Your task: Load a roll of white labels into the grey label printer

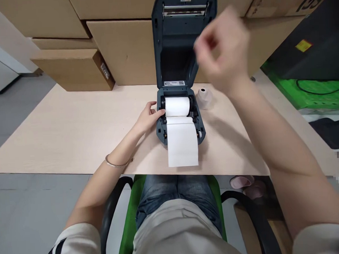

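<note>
- Printer (180, 89) stands on desk (101, 126), lid (179, 62) raised.
- Paper roll (177, 106) sits inside; paper strip (182, 145) runs out the front.
- Left hand (148, 118) touches printer's left rim, thumb beside roll; grip part-curled, cannot tell if it clamps.
- Right hand (225, 50) raised by lid, blurred; grip loosely curled, cannot tell if anything is held.
- Small white roll (204, 101) just right of printer.

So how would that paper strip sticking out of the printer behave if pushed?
The paper strip would probably bend easily, since it looks thin. Its free end would likely lift readily, as nothing holds it down.
</note>
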Demonstrator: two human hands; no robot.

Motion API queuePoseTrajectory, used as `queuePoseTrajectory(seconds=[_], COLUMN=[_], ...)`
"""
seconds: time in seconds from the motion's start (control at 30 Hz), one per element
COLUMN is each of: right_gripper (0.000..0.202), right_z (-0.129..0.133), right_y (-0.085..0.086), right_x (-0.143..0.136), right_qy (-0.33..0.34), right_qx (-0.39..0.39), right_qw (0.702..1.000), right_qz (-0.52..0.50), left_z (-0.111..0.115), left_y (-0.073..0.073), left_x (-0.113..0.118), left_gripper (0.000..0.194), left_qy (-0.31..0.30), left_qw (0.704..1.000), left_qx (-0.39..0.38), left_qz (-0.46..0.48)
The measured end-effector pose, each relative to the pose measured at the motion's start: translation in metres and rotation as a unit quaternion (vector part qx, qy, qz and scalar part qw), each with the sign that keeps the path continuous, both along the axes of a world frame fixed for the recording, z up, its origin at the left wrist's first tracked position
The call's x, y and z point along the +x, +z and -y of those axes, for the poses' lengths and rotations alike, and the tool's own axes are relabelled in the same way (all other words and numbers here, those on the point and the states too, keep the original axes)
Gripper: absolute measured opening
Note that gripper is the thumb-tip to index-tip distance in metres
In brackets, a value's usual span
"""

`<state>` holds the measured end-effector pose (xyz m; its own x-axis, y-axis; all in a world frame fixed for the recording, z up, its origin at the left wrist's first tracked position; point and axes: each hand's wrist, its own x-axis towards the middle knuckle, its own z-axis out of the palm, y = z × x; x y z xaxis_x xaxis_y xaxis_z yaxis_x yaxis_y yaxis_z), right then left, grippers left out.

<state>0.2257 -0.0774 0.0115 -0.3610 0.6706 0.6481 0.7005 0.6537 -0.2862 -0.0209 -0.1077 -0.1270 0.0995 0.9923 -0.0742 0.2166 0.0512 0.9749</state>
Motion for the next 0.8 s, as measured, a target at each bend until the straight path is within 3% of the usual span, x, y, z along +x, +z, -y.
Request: queuePoseTrajectory(seconds=[0.13, 0.27, 0.37, 0.47, 0.63, 0.8], right_gripper=[0.034, 0.069, 0.073, 0.068, 0.068, 0.063], right_z=[0.019, 0.011, 0.004, 0.0, 0.003, 0.019], right_y=[-0.045, -0.066, -0.066, -0.064, -0.062, -0.047], right_x=[-0.006, -0.017, -0.028, -0.033, -0.032, -0.024], right_qy=[0.034, 0.007, -0.013, -0.02, -0.026, -0.02], right_qx=[-0.07, -0.178, -0.225, -0.237, -0.204, -0.128], right_qw=[0.977, 0.94, 0.909, 0.895, 0.909, 0.942], right_qz=[0.197, 0.29, 0.351, 0.376, 0.363, 0.309], left_z=[-0.005, 0.002, 0.006, 0.006, 0.007, 0.009], left_y=[0.008, 0.012, 0.014, 0.013, 0.013, 0.017], left_x=[0.003, 0.006, 0.007, 0.008, 0.009, 0.011], left_gripper=[0.07, 0.068, 0.063, 0.059, 0.058, 0.063], left_qy=[-0.042, -0.047, -0.045, -0.038, -0.031, -0.025], left_qw=[0.999, 0.999, 0.999, 0.999, 0.999, 0.998], left_qx=[-0.008, 0.008, 0.022, 0.037, 0.041, 0.039], left_qz=[-0.018, -0.017, -0.014, 0.002, -0.002, -0.036])
